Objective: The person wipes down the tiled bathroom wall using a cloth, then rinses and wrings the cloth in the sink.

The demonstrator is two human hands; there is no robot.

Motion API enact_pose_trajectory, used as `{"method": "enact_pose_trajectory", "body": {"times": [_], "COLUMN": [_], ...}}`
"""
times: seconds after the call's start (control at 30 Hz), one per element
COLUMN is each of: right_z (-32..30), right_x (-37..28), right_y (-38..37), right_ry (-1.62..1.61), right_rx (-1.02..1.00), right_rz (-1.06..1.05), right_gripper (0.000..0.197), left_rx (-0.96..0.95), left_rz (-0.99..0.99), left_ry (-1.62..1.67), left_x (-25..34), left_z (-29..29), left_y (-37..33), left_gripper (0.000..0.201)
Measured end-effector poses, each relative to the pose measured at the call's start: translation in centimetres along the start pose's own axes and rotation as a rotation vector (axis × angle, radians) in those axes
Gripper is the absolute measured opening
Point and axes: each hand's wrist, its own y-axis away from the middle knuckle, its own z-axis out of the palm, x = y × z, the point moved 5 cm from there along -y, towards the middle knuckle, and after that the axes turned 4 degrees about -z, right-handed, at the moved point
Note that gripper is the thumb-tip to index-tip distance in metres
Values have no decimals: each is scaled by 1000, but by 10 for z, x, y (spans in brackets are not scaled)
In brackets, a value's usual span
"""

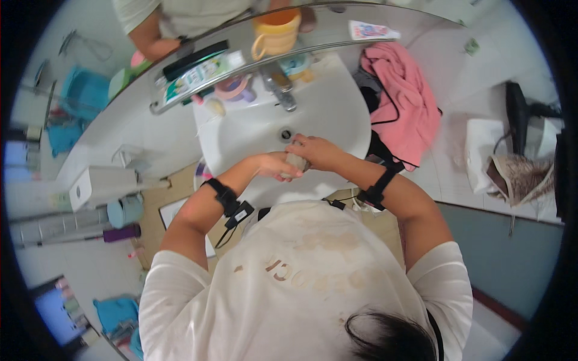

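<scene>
Currently, the left hand (277, 165) and right hand (315, 151) are closed around a small greyish object (296, 162) above the basin (340, 105), near its front edge. Material is indistinct; presumably light, slippery if wet. Grip both sides.

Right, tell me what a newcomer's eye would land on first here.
Probably the bright pink cloth, bunched just right of the white sink. Next comes the yellow mug on the shelf above the tap, then the left hand and right hand around a small greyish item over the sink.
</scene>
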Motion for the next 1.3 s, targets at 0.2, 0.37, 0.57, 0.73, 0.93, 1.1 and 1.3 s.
{"method": "enact_pose_trajectory", "body": {"times": [0.2, 0.37, 0.57, 0.73, 0.93, 1.1, 1.3], "right_z": [12, 3, 10, 35, 48, 27, 7], "right_x": [6, 11, 21, 27, 31, 11, -44], "right_y": [-19, -17, -7, 2, 51, 114, 184], "right_ry": [82, 105, 0, -14, -283, -811, -345], "right_rx": [-187, -165, -16, -30, 157, 704, 692], "right_rz": [217, 381, 515, 547, 634, 939, 962], "right_gripper": [39, 37, 40, 44, 71, 59, 33], "left_rx": [150, 617, 793, 766, 576, 327, 79], "left_rz": [-87, 249, 106, 190, 293, 805, 571], "left_ry": [-371, -801, -985, -1006, -1164, -1100, -799], "left_x": [4, 12, 26, 11, 37, 57, 80], "left_z": [-13, -34, -22, -17, -5, 8, 92], "left_y": [-5, -15, -5, -11, -24, -40, -51], "left_gripper": [33, 47, 53, 49, 44, 48, 46]}}
